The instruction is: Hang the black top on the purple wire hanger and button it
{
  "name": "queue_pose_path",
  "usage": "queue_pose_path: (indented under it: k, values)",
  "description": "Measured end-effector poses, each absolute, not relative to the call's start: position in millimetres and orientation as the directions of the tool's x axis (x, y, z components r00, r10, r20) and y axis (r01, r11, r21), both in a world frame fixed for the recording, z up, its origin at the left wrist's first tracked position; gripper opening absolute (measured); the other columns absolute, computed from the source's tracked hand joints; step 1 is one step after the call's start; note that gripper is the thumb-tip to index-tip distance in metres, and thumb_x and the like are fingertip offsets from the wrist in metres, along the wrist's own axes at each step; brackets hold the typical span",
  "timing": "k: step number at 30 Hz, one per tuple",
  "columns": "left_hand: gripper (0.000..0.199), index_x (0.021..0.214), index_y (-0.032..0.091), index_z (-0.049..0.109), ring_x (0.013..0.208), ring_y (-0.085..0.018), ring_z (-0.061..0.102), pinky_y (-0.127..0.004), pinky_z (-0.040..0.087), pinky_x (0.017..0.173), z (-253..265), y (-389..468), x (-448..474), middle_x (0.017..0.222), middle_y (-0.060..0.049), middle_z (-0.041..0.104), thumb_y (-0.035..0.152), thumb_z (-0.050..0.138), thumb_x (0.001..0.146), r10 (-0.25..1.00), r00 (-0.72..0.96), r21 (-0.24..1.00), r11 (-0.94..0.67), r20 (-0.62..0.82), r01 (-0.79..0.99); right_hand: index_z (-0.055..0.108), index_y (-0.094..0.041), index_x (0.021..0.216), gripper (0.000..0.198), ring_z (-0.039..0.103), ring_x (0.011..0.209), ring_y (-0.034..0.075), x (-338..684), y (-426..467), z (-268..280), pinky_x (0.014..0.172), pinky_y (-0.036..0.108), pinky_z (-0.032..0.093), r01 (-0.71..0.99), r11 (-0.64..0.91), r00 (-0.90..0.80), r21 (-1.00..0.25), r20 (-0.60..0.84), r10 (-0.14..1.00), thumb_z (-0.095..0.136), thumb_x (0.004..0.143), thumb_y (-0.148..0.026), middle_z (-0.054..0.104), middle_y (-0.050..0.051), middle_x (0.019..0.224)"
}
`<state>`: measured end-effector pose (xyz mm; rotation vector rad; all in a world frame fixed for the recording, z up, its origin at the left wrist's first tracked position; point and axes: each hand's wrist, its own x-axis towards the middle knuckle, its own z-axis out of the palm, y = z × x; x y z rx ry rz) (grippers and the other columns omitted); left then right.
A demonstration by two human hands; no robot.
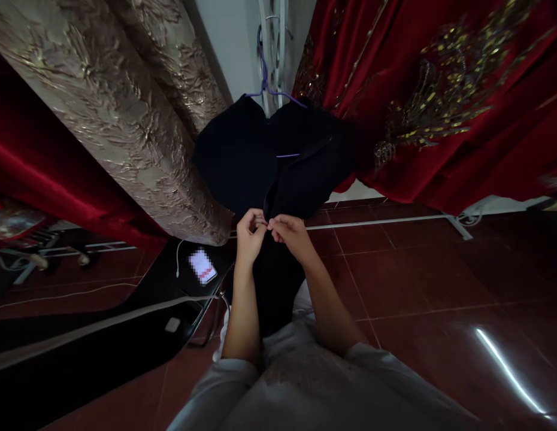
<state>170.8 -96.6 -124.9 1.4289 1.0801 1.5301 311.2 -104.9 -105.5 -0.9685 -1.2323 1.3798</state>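
A dark garment (238, 155) hangs from a purple hanger (264, 87) in front of me, its front edges partly apart. Part of the hanger's lower bar shows through the gap. At the front opening, my left hand (251, 232) pinches the garment's edge between thumb and fingers. Close beside it, my right hand (288, 230) is also closed on the edge, with the fingertips of both hands almost meeting. Whether a button or other fastening lies between the fingers is too small to tell. The lower part of the garment drops below my hands towards my lap.
Textured beige fabric (126, 120) hangs at the left, red cloth with gold sequins (440, 108) at the right. A lit phone (202, 266) and a white cable lie on a black table (126, 335) by my left arm. A white rack bar (372, 222) runs low above the tiled floor.
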Motion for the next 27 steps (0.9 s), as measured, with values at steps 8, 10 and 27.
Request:
queue_pose_path:
  k: [8,10,27]
  values:
    - [0.038,0.118,0.022,0.061,0.084,-0.016,0.068,-0.031,0.058,0.085,-127.7,-96.5,183.6,0.092,-0.003,0.065,0.029,0.075,0.083,0.902,-0.066,0.903,-0.429,0.426,-0.035,0.058,-0.022,0.066,0.032,0.036,0.049,0.010,312.1,-104.3,-104.1,0.050,0.027,0.028,-0.111,0.054,-0.131,-0.992,0.069,0.989,0.067,0.083,-0.046,0.044,-0.003,0.053]
    - [0.045,0.126,0.024,0.059,0.072,-0.013,0.063,-0.026,0.057,0.073,-128.8,-96.1,192.6,0.084,0.000,0.059,0.029,0.075,0.084,0.877,-0.177,0.885,-0.463,0.447,-0.059,0.059,-0.022,0.065,0.032,0.038,0.048,0.010,310.0,-103.0,-100.3,0.050,0.027,0.030,-0.112,0.075,-0.129,-0.991,0.090,0.988,0.068,0.084,-0.046,0.046,-0.003,0.051]
    - [0.038,0.105,0.022,0.062,0.065,-0.013,0.061,-0.027,0.049,0.067,-111.3,-26.7,194.0,0.073,0.003,0.062,0.000,0.073,0.076,0.872,0.166,0.793,-0.488,0.460,0.365,0.063,-0.022,0.073,0.053,0.038,0.041,0.009,318.0,-9.7,50.0,0.040,0.025,0.024,-0.152,0.454,0.036,-0.878,0.454,0.890,0.067,0.087,-0.073,0.058,0.000,0.054]
